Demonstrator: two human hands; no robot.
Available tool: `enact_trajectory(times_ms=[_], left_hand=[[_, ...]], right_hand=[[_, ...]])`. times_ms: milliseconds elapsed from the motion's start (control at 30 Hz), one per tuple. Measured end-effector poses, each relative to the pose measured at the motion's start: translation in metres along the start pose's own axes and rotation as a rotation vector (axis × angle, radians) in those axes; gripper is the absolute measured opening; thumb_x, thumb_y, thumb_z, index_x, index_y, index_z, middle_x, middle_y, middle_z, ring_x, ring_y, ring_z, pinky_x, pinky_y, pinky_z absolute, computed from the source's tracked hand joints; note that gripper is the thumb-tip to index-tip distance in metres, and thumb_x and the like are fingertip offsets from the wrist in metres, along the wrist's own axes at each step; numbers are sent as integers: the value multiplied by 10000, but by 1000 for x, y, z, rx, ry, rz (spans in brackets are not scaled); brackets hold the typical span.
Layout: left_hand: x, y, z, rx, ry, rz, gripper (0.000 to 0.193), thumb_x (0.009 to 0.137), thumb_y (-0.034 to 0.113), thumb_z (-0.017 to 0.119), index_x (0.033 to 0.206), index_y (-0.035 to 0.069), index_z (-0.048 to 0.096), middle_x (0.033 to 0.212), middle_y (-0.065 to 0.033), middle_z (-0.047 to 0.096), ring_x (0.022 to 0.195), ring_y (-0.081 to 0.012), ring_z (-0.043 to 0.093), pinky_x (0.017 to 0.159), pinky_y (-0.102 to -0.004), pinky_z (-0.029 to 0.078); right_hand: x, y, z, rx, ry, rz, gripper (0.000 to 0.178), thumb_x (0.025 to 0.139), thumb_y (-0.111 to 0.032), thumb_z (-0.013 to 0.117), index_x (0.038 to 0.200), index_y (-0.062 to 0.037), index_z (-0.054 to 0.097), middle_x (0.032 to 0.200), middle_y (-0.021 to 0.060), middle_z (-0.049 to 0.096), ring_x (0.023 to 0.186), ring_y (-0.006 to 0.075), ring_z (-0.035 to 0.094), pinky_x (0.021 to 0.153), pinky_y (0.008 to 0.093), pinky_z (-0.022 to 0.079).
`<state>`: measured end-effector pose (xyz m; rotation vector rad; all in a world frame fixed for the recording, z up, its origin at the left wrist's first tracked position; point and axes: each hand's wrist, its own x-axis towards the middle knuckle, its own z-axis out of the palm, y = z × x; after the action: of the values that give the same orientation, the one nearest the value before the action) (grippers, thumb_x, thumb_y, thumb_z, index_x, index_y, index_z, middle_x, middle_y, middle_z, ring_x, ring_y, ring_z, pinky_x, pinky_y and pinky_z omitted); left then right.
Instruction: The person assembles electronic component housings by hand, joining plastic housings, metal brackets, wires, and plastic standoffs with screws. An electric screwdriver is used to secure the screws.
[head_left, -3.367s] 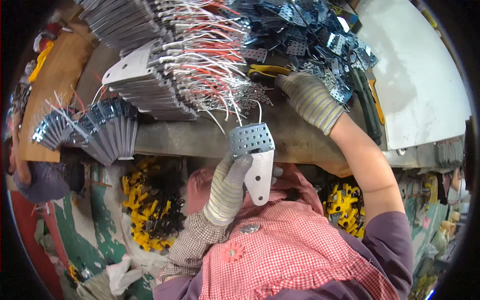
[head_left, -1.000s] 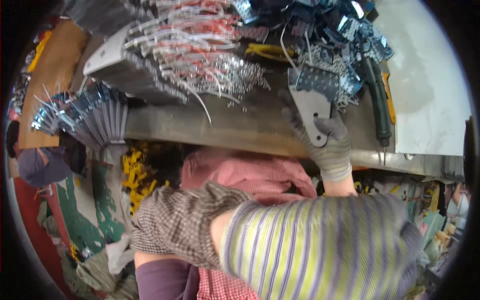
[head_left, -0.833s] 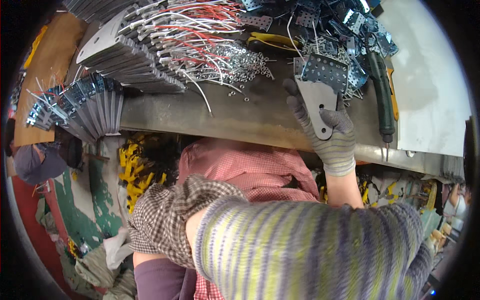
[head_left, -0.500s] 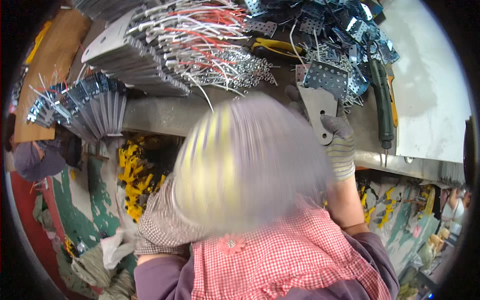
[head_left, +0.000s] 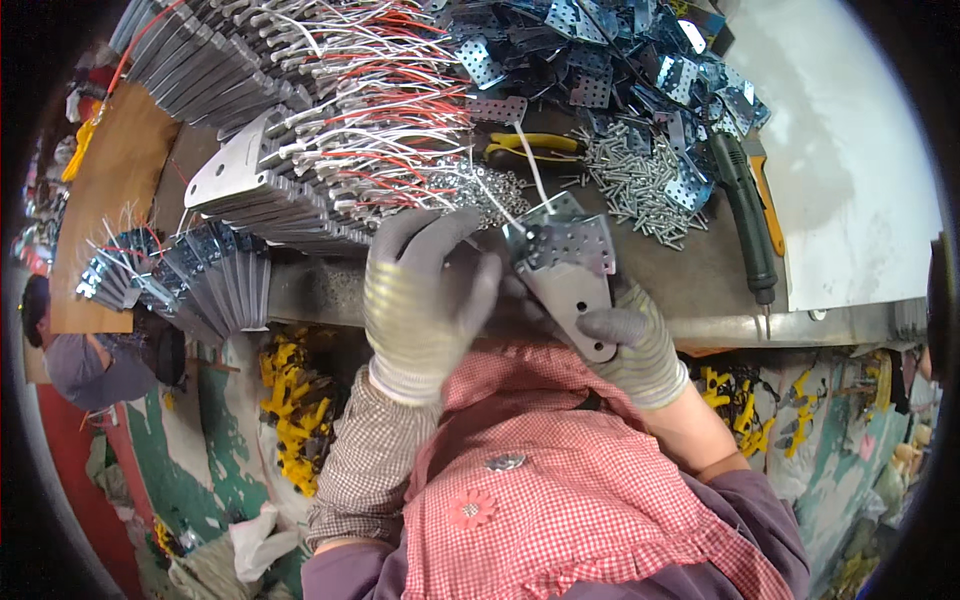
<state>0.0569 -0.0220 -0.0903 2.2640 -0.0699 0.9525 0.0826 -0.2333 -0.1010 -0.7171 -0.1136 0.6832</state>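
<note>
My right hand (head_left: 640,340), in a striped grey glove, grips a flat grey metal plate (head_left: 572,295) by its holed lower end, the thumb on top. A bluish perforated bracket (head_left: 572,242) lies at the plate's far end, and a white wire (head_left: 533,168) sticks out beyond it. To the left, my left hand (head_left: 420,290) is raised beside the bracket, gloved too. Its fingers are bent and the thumb stands apart from them; no held thing shows. Just past its fingertips lies a heap of small nuts (head_left: 497,192).
A pile of screws (head_left: 635,180) lies beyond the bracket, with yellow-handled pliers (head_left: 535,148) beside it. Perforated brackets (head_left: 590,85) are heaped behind. A dark green electric screwdriver (head_left: 742,215) lies at right. Stacked plates with red and white wires (head_left: 275,190) fill the left side.
My left hand, a large blur close to the camera before, is now lower and left of the plate. The plate in my right hand has come nearer my body and tilted.
</note>
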Motion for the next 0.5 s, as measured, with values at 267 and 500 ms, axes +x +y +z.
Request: enact_trajectory(times_ms=[267, 500], left_hand=[[20, 17, -22, -110, 83, 229, 303, 783, 106, 850, 1083, 78, 820, 870, -59, 637, 771, -243, 632, 737, -391, 513], [18, -2, -21, 95, -108, 248, 327, 805, 88, 820, 1130, 99, 789, 872, -92, 626, 814, -321, 625, 748, -454, 513]], right_hand=[[4, 16, 18, -45, -15, -13, 1073, 780, -183, 823, 1673, -32, 247, 1582, 143, 478, 1465, 260, 486, 1248, 405, 373], [2, 14, 33, -53, -111, -5, 1092, 802, -195, 823, 1688, -37, 205, 1603, 144, 454, 1477, 287, 475, 1212, 436, 421]])
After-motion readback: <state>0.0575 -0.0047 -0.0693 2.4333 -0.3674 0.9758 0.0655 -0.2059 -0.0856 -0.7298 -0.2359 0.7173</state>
